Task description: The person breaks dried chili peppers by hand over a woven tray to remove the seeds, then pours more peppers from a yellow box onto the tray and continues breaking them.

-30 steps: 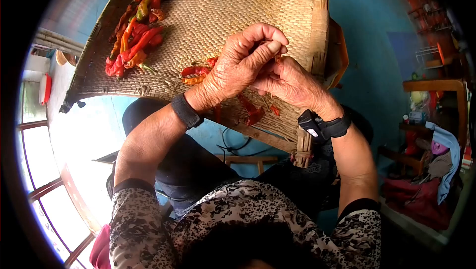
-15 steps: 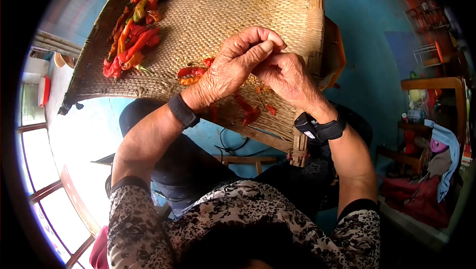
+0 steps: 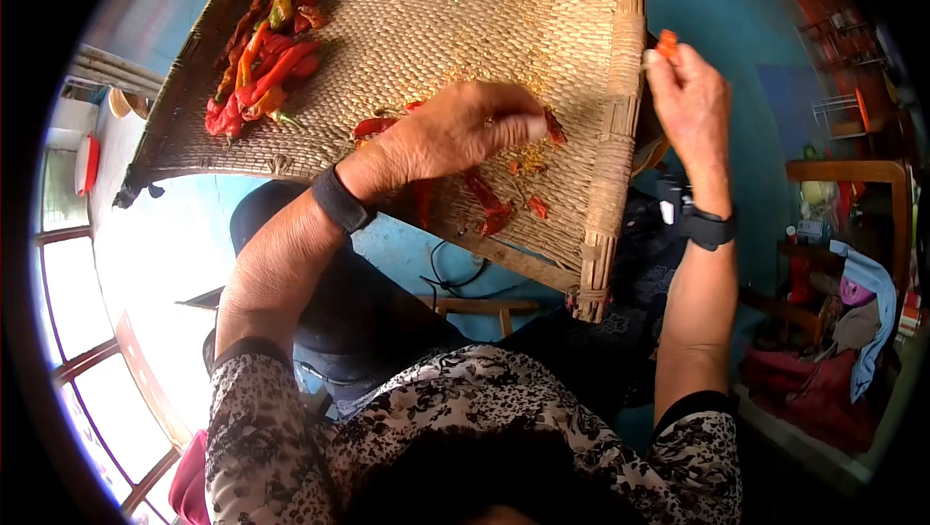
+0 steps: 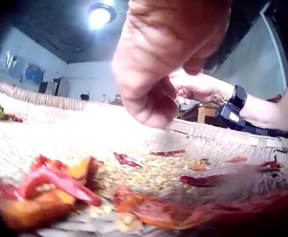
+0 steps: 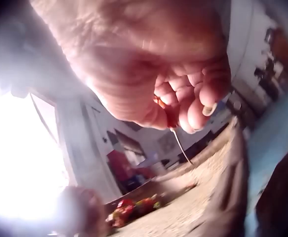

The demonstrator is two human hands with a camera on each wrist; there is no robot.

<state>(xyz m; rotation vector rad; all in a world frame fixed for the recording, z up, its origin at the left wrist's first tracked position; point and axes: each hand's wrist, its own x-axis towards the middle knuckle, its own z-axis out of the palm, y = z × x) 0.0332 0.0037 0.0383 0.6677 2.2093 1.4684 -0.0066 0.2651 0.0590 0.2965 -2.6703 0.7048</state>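
Note:
My right hand [image 3: 693,104], raised past the right rim of a woven basket tray [image 3: 455,12], pinches a small orange-red chili pepper [image 3: 666,44]. Its thin stem [image 5: 182,147] hangs below the fingers in the right wrist view. Over the tray's near part, my left hand [image 3: 455,133] has its fingers curled towards the thumb, with nothing visible between them in the left wrist view. A dark red chili piece [image 3: 555,128] shows right beside its fingertips. Pale seeds [image 4: 129,180] and split red and orange chilies [image 4: 55,185] lie beneath that hand.
Whole red, orange and green chilies [image 3: 276,65] are heaped along the tray's left side. More torn pieces [image 3: 489,205] lie by the near edge. A wooden frame [image 3: 484,308] stands below. A wooden chair [image 3: 852,167] with cloths stands to the right.
The hands, together over the tray before, have parted. The right hand has moved up and right beyond the rim with the chili pepper. The left hand has lowered slightly, uncovering seeds and a chili piece.

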